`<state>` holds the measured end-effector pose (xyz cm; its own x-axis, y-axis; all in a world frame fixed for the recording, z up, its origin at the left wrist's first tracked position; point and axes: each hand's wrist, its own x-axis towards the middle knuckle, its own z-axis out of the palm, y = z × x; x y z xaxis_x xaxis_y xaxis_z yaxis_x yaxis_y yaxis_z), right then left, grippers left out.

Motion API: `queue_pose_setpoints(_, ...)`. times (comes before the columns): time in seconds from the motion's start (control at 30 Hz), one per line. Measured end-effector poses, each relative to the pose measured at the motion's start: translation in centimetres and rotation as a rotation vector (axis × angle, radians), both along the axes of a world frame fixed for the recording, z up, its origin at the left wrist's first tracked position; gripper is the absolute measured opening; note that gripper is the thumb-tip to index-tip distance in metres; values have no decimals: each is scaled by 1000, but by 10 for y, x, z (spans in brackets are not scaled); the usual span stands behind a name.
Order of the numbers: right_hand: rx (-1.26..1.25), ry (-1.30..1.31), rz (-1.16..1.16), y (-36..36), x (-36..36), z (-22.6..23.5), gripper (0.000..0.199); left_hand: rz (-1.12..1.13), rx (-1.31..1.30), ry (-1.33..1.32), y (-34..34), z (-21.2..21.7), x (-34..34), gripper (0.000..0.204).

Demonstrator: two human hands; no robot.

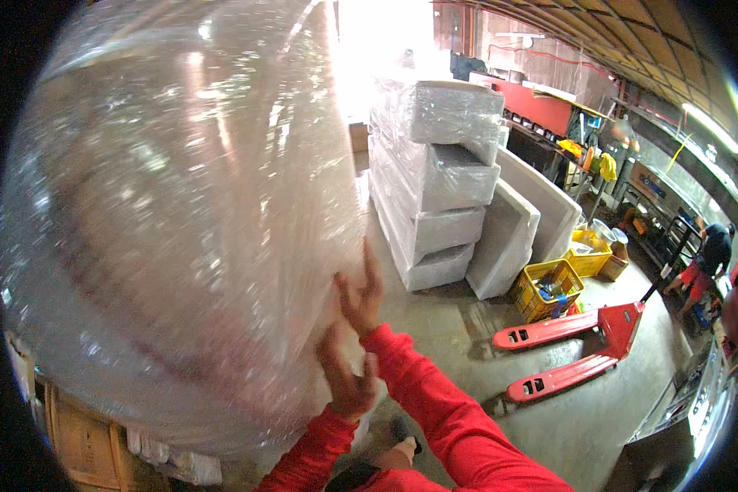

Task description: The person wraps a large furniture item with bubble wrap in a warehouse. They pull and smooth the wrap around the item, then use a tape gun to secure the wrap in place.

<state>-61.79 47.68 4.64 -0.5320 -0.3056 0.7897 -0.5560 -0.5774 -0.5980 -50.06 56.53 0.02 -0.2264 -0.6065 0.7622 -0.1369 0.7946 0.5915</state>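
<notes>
A large load wrapped in clear film (197, 230) fills the left side, its right edge running down beside the person's two hands. The right hand (362, 297) is raised at that edge, thumb and fingers apart; the left hand (348, 384), just below, also has its thumb clear of its fingers. Motion blur means I cannot tell whether either hand's fingertips touch the film. Bare concrete floor (443, 332) opens to the right of the hands, bounded by a stack of wrapped blocks (447, 184), leaning pale slabs (504, 234), a yellow crate (526, 305) and a red pallet jack (623, 328), its forks pointing toward the person. The load's top and far side are cut off or hidden, and its contents are hard to make out through the glare. A bright opening (385, 37) is washed out; a bent co-worker (718, 248) is partly obscured at far right.
</notes>
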Motion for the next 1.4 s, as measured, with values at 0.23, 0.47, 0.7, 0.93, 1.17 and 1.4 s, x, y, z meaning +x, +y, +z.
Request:
queue_pose_setpoints(0.23,99,-68,863,-2,-78,-37,74,583,-239,-163,-45,-60,-25,84)
queue_pose_setpoints(0.47,312,-51,1405,-103,-98,-15,93,847,-218,-242,-60,-72,-24,80)
queue_pose_setpoints(0.7,285,-126,1923,-80,-95,-45,111,973,-187,-280,-72,-59,-36,77)
queue_pose_setpoints(0.93,205,-325,991,-127,-126,-35,97,1037,-163,-307,-77,-57,-37,73)
queue_pose_setpoints(1.17,12,-179,468,-189,-53,-40,90,950,-102,-309,-88,-37,-56,70)
queue_pose_setpoints(1.4,193,-351,1231,-211,-112,-38,64,800,-42,-142,-173,-15,-76,71)
